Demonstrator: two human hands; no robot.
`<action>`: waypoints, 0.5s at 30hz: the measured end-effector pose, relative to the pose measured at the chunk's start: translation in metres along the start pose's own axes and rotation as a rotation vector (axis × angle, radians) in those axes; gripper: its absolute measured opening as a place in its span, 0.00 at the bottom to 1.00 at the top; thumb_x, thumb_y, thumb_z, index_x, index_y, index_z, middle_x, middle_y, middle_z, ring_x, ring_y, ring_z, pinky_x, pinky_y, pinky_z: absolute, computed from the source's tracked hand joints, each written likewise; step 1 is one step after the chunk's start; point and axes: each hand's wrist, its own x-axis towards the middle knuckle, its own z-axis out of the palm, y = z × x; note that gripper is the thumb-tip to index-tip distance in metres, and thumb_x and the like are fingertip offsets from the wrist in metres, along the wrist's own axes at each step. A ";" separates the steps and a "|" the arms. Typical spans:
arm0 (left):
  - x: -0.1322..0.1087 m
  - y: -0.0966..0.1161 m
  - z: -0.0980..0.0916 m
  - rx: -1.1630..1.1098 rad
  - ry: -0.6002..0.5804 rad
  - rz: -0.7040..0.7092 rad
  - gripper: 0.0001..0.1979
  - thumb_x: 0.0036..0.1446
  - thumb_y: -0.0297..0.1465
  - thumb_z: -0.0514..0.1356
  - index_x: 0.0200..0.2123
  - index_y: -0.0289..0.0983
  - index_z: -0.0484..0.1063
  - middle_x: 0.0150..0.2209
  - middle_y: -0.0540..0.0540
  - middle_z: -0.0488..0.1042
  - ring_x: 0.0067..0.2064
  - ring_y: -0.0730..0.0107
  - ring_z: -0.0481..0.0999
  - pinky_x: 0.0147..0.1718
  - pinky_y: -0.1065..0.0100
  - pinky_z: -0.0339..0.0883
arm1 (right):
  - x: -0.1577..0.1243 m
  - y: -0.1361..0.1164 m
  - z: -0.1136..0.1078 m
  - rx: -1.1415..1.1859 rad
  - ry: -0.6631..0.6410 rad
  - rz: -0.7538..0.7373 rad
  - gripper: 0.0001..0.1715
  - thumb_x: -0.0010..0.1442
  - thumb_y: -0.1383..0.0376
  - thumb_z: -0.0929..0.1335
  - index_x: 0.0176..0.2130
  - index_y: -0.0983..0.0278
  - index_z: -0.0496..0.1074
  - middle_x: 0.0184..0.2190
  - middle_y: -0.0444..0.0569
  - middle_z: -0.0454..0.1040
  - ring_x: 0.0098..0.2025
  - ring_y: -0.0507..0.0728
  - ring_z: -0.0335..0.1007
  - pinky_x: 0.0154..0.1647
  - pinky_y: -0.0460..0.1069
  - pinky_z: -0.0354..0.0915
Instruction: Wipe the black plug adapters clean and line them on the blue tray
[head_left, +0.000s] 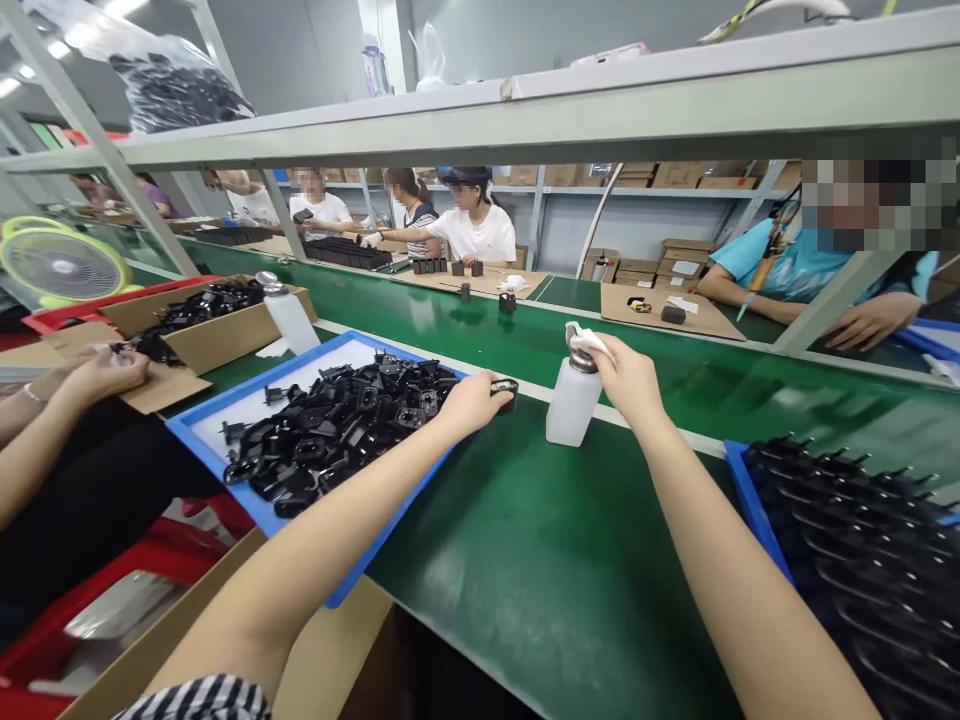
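My left hand is closed on a small black plastic part, just past the right edge of a blue-rimmed tray. Many loose black parts are heaped in that tray. My right hand pinches a white cloth against the metal top of a white plastic bottle. The bottle stands upright on the green table. At the right, a second blue tray holds rows of black parts.
Beyond the table runs a green belt carrying small black pieces. Another white bottle stands behind the left tray, near a cardboard box. A person's hand is at the left. An overhead shelf crosses above; several people sit opposite.
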 end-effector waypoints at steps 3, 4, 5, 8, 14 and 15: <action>-0.066 -0.007 0.007 -0.085 -0.019 -0.003 0.15 0.48 0.34 0.52 0.40 0.35 0.64 0.35 0.44 0.72 0.36 0.65 0.71 0.35 0.69 0.62 | -0.006 0.000 0.002 0.048 0.021 0.031 0.18 0.52 0.66 0.58 0.42 0.63 0.67 0.38 0.49 0.71 0.38 0.59 0.66 0.35 0.50 0.61; -0.087 -0.009 0.013 -0.139 -0.013 -0.006 0.14 0.48 0.34 0.52 0.40 0.36 0.64 0.35 0.45 0.72 0.36 0.66 0.71 0.35 0.69 0.62 | -0.008 0.000 0.002 0.051 0.026 0.047 0.18 0.52 0.66 0.57 0.43 0.63 0.67 0.38 0.49 0.71 0.39 0.59 0.66 0.36 0.50 0.61; -0.106 -0.011 0.021 -0.192 -0.021 -0.007 0.14 0.48 0.34 0.52 0.39 0.37 0.64 0.35 0.46 0.72 0.36 0.66 0.71 0.35 0.69 0.62 | -0.008 0.000 0.001 0.051 0.025 0.059 0.19 0.52 0.65 0.57 0.43 0.63 0.67 0.38 0.49 0.71 0.39 0.59 0.66 0.36 0.50 0.61; -0.148 -0.016 0.048 -0.332 0.011 -0.042 0.13 0.49 0.34 0.51 0.40 0.38 0.64 0.37 0.47 0.72 0.38 0.67 0.70 0.37 0.67 0.63 | -0.006 -0.002 -0.002 0.039 -0.007 0.057 0.18 0.52 0.65 0.57 0.42 0.63 0.67 0.36 0.49 0.72 0.37 0.59 0.66 0.34 0.50 0.60; -0.166 -0.022 0.087 -0.464 0.116 0.010 0.14 0.48 0.31 0.53 0.41 0.38 0.63 0.41 0.46 0.69 0.44 0.68 0.67 0.44 0.65 0.60 | -0.004 -0.006 -0.005 -0.055 -0.044 0.048 0.20 0.52 0.66 0.57 0.43 0.64 0.67 0.34 0.50 0.72 0.34 0.60 0.67 0.30 0.49 0.60; -0.165 -0.023 0.089 -0.466 0.110 0.031 0.14 0.48 0.31 0.53 0.41 0.38 0.62 0.42 0.46 0.69 0.44 0.68 0.67 0.44 0.65 0.60 | -0.004 -0.007 -0.005 -0.068 -0.046 0.041 0.20 0.52 0.66 0.57 0.43 0.64 0.66 0.35 0.50 0.72 0.34 0.60 0.67 0.30 0.49 0.60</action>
